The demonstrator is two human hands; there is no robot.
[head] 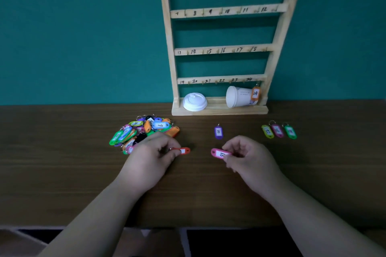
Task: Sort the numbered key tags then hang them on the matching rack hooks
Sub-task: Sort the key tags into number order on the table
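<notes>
Pinching a red tag (183, 150), white-labelled, in the left hand (153, 153); pinching a pink tag (219, 153), likewise labelled, in the right hand (249, 153).

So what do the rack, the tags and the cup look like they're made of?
Rack: pale wood, matte, apparently unvarnished, with hand-inked numbers. Tags: bright coloured plastic, slightly glossy, with white paper-like labels and thin metal-looking rings. Cup: white and matte, probably paper, but I cannot be sure.

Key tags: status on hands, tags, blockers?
Left hand pinches red tag; right hand pinches pink tag. Pile unsorted, tag 24 hung. Tipped cup lies behind tag 24.
</notes>
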